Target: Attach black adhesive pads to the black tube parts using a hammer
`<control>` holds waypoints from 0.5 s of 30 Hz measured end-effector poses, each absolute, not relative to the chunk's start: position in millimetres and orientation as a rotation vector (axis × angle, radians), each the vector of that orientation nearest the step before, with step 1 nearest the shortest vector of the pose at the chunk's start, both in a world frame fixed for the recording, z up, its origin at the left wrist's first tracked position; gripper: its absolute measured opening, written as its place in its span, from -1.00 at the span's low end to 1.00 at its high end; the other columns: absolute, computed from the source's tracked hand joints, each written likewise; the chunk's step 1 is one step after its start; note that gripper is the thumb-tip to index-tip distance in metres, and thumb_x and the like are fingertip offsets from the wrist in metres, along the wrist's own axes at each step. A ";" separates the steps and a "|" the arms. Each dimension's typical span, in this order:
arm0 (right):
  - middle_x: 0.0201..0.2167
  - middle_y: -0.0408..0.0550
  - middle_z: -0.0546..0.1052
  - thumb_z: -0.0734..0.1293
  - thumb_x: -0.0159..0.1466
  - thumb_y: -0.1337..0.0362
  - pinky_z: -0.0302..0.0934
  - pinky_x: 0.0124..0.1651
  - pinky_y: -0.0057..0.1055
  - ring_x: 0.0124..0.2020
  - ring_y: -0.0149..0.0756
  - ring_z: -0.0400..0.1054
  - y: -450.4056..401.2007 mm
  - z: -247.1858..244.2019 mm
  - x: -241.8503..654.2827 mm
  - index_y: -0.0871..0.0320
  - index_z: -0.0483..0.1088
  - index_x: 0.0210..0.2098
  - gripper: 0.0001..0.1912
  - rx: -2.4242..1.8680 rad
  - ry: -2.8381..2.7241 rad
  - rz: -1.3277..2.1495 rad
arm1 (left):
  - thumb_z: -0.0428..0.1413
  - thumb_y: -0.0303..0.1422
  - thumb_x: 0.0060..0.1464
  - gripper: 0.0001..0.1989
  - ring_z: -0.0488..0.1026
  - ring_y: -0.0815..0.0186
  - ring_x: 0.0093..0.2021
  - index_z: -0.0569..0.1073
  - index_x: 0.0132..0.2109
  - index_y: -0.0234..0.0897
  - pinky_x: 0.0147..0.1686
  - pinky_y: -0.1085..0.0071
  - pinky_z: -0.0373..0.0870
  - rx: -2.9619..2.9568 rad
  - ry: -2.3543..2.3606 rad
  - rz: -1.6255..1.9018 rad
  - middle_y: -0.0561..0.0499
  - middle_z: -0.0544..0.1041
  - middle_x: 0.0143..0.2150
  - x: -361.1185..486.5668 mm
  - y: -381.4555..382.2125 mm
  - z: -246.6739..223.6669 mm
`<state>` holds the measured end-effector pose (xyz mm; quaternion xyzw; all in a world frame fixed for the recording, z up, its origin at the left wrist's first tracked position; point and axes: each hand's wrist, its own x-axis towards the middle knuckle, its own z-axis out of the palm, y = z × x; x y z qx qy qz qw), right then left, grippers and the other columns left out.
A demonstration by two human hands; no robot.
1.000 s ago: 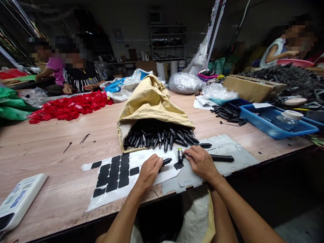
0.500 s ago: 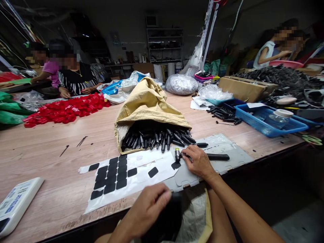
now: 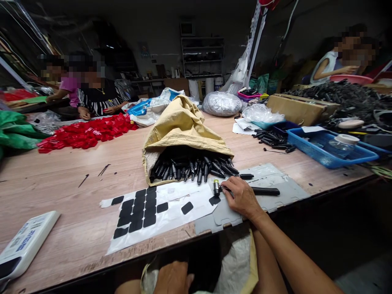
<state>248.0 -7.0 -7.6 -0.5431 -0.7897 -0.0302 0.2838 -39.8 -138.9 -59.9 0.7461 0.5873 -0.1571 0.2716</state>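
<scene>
One hammer (image 3: 266, 191) occupies the right hand (image 3: 241, 197); left hand (image 3: 173, 278) sits below table edge (image 3: 92, 270).

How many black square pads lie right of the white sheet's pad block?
3: one beside the block, one farther right, one below the silver hammer head. Right hand may hide others.

Hammer (image 3: 217, 188): silver head with a yellow-green end, thick black grip (image 3: 266, 191); lies sideways on the grey board (image 3: 275, 179), shaft partly covered.
Black tubes (image 3: 199, 173): slim, jumbled in the mouth of the tan sack (image 3: 186, 126).
Patch sheet (image 3: 171, 220): white, flat on the table (image 3: 82, 228), bearing black rounded squares (image 3: 138, 210), mostly in rows.
Lap sack (image 3: 241, 261): pale with yellow edging, open below the table edge, inside dark.
</scene>
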 end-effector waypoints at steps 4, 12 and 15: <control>-0.22 -0.02 0.48 0.29 0.29 0.35 0.17 -0.04 -0.28 -0.16 -0.19 0.30 -7.4 -7.2 247.4 0.11 0.48 -0.13 -0.82 -1.452 -2.116 -0.087 | 0.14 -0.20 0.19 -0.76 0.58 0.12 -0.11 0.57 -0.02 -0.06 -0.18 0.34 0.39 2.003 1.186 -0.157 0.00 0.65 -0.13 -25.9 -122.4 6.3; -0.21 -0.02 0.47 0.29 0.30 0.34 0.17 -0.03 -0.29 -0.14 -0.19 0.30 -5.8 -8.7 248.9 0.10 0.48 -0.14 -0.83 -1.430 -2.095 -0.053 | -0.03 -0.49 0.28 -0.65 0.46 0.24 -0.10 0.53 0.06 -0.10 -0.17 0.38 0.31 2.428 1.529 0.417 -0.03 0.53 -0.06 12.2 7.1 58.4; -0.21 -0.02 0.47 0.30 0.29 0.33 0.17 -0.03 -0.28 -0.14 -0.19 0.29 -5.5 -8.4 249.8 0.10 0.48 -0.14 -0.83 -1.418 -2.092 -0.038 | -0.02 -0.63 0.14 -0.51 0.41 0.20 -0.08 0.56 0.06 -0.06 -0.18 0.34 0.29 2.676 1.538 0.290 -0.06 0.47 -0.07 17.8 47.5 45.3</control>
